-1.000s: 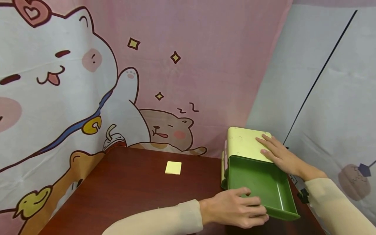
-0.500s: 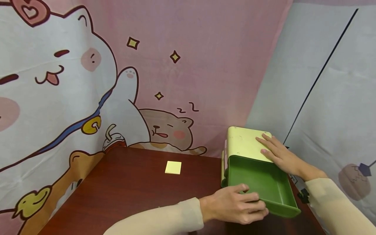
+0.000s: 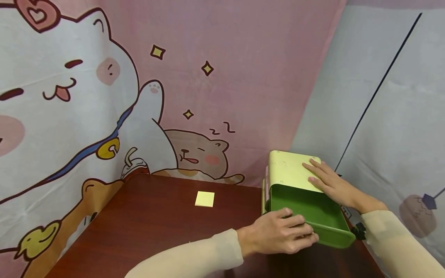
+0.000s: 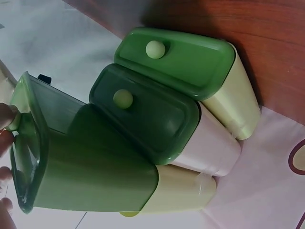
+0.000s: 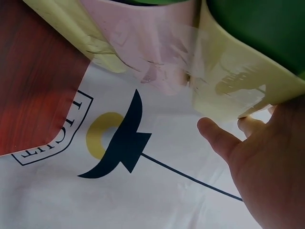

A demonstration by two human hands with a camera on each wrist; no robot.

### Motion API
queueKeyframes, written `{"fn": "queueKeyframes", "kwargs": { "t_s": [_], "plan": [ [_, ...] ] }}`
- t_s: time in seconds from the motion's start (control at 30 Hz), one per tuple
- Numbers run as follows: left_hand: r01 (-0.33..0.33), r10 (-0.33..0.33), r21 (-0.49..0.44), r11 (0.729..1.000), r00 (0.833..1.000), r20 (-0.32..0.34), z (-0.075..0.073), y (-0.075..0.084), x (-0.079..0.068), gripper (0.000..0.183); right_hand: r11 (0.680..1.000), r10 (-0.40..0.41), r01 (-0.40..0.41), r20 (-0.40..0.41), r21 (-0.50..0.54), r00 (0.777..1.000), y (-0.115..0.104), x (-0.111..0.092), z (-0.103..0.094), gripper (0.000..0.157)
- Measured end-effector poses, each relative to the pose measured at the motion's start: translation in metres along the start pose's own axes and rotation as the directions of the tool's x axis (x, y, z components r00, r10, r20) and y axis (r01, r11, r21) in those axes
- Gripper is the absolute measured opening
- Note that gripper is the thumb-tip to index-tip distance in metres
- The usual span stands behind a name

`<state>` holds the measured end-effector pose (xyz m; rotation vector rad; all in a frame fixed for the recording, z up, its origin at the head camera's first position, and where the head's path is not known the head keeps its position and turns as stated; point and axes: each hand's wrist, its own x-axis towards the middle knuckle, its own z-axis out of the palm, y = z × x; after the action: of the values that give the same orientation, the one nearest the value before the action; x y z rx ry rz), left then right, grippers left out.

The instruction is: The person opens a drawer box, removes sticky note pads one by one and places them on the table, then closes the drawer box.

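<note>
A small three-tier drawer unit stands at the right of the table, its top casing (image 3: 290, 170) pale yellow. The top green drawer (image 3: 335, 236) is pulled partway out, and its visible inside is bare. My left hand (image 3: 286, 233) is at the drawer's front with bent fingers; in the left wrist view its fingertips pinch the round knob (image 4: 14, 121). My right hand (image 3: 330, 185) rests on the casing's top right edge, fingers spread out. Below, the middle drawer (image 4: 147, 117) in a pink casing and the bottom drawer (image 4: 190, 62) in a yellow one are closed.
A yellow sticky-note pad (image 3: 205, 199) lies on the dark red-brown table (image 3: 163, 216), left of the unit. A cartoon-printed cloth (image 3: 243, 77) hangs behind and along both sides. A small black object (image 3: 359, 231) shows beside the right forearm.
The top drawer has slid a short way back into its casing, its front moving away from me with my left hand. My right hand has stayed in place on the casing.
</note>
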<state>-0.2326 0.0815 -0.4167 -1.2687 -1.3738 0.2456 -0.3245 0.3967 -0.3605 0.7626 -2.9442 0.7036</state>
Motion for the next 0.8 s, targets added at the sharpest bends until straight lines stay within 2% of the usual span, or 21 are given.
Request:
{"fn": "queueKeyframes", "kwargs": {
  "t_s": [0.23,0.6,0.8],
  "plan": [
    [0.087,-0.081,-0.054,0.995,0.992,0.101,0.0,-0.002,0.0,0.037,1.0,0.013,-0.013,0.008,0.026,1.0,0.0,0.0,-0.001,0.069],
    [0.17,-0.163,-0.037,0.985,0.977,0.138,0.006,-0.002,0.004,0.03,0.999,0.014,-0.014,0.005,0.029,1.0,-0.004,-0.001,-0.004,0.069],
    [0.201,-0.192,-0.03,0.979,0.963,0.187,0.01,-0.002,0.005,0.03,0.999,0.02,-0.021,0.013,0.035,1.0,-0.005,-0.002,-0.004,0.07]
  ]
}}
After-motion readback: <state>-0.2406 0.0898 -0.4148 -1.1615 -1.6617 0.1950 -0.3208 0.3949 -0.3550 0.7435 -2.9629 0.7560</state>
